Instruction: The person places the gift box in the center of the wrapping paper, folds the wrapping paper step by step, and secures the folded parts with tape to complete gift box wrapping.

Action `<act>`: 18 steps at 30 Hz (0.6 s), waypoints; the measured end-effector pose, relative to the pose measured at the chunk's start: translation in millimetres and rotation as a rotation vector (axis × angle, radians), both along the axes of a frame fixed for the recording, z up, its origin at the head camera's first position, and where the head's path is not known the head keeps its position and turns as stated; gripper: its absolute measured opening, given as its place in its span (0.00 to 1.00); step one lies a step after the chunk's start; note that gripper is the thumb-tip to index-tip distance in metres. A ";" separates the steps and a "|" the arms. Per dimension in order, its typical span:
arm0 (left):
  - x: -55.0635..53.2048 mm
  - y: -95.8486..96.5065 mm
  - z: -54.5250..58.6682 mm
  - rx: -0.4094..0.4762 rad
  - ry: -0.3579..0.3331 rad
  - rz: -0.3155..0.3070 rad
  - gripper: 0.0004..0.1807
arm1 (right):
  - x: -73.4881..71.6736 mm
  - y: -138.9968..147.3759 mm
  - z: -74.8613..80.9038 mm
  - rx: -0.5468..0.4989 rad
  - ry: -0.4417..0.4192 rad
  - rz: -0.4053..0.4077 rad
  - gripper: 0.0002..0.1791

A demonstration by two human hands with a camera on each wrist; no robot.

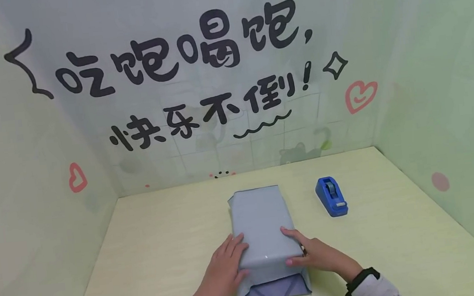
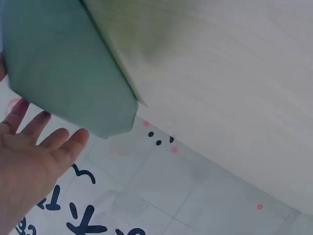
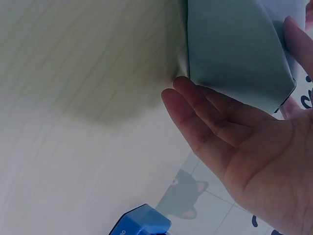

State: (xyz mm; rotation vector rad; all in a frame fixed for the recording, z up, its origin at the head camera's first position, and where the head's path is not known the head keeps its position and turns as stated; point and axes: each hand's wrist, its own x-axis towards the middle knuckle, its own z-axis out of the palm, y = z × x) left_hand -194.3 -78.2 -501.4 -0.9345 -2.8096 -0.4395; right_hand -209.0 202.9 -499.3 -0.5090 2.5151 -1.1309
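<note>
A box-shaped package (image 1: 262, 222) wrapped in grey-blue paper lies lengthwise on the table. At its near end the wrapping forms a folded flap (image 1: 276, 289), darker and pointed in the middle. My left hand (image 1: 226, 266) rests against the package's left side, its fingertips over the top edge and its thumb lower down. On the right side is my right hand (image 1: 317, 253), one fingertip on the top edge and another digit at the near corner. In the right wrist view, two of its extended fingers (image 3: 215, 115) lie beside the package's end. The package's underside is hidden.
A blue tape dispenser (image 1: 331, 197) stands on the table to the right, beyond my right hand. Printed walls (image 1: 214, 88) enclose the pale table (image 1: 163, 231) at the back and both sides.
</note>
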 end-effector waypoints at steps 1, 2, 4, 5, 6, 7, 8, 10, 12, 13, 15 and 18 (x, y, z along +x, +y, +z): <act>-4.8 -1.2 -1.9 -0.017 0.009 -0.010 0.31 | -0.4 0.4 -0.3 0.000 0.002 0.001 0.44; -9.0 -2.2 -4.3 -0.040 0.023 -0.014 0.34 | -0.7 0.8 -0.5 0.000 0.005 0.004 0.44; -14.6 -2.8 -10.3 -0.088 0.049 -0.012 0.39 | -0.8 1.0 -1.3 0.002 0.013 0.007 0.44; -16.3 -2.4 -13.4 -0.105 0.063 -0.008 0.40 | -0.5 0.9 -1.8 0.003 0.016 0.007 0.43; -17.6 -1.5 -15.9 -0.116 0.081 -0.004 0.42 | -0.4 0.8 -2.5 0.007 0.023 0.007 0.43; -18.4 -0.1 -17.8 -0.126 0.101 0.000 0.43 | -0.3 0.4 -3.1 0.010 0.032 0.007 0.43; -18.9 1.6 -19.5 -0.132 0.124 0.000 0.44 | -0.2 0.0 -3.7 0.012 0.041 0.006 0.43; -19.5 5.9 -20.9 -0.138 0.164 -0.008 0.46 | -0.1 -1.3 -4.8 0.021 0.057 0.000 0.43; -20.6 10.9 -21.2 -0.150 0.202 -0.019 0.47 | 0.1 -3.2 -5.1 0.034 0.066 -0.012 0.43; -21.7 13.8 -21.3 -0.167 0.220 -0.025 0.47 | 0.3 -4.3 -5.1 0.044 0.074 -0.017 0.43; -24.6 20.4 -20.8 -0.188 0.237 -0.045 0.48 | 0.7 -6.3 -4.9 0.070 0.089 -0.029 0.43; -29.9 33.6 -19.7 -0.221 0.257 -0.081 0.47 | 1.8 -9.3 -3.9 0.105 0.117 -0.048 0.43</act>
